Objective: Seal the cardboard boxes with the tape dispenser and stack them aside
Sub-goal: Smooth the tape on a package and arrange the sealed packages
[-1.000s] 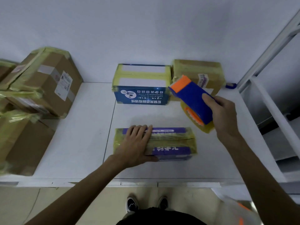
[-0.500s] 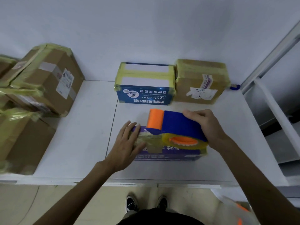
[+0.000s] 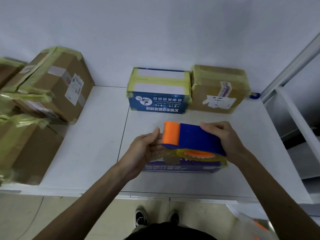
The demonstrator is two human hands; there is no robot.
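A flat blue box [image 3: 181, 168] wrapped in yellowish tape lies near the table's front edge. Most of its top is hidden by my hands and the dispenser. My right hand [image 3: 223, 137] grips the blue tape dispenser [image 3: 195, 139] with its orange front end, held low over the box, the tape roll facing me. My left hand [image 3: 147, 148] is at the box's left end, palm turned toward the dispenser's orange nose, fingers touching the tape end there. Whether it pinches the tape is unclear.
At the back against the wall stand a taped blue and white box [image 3: 158, 90] and a taped brown box [image 3: 219, 89]. Several taped brown boxes [image 3: 52, 85] are piled at the left. A white table [image 3: 90, 144] carries everything. White shelving [image 3: 294, 104] stands at the right.
The right hand brought the dispenser down from above right onto the flat box. The left hand lifted off the box top and turned up to meet the dispenser's orange end.
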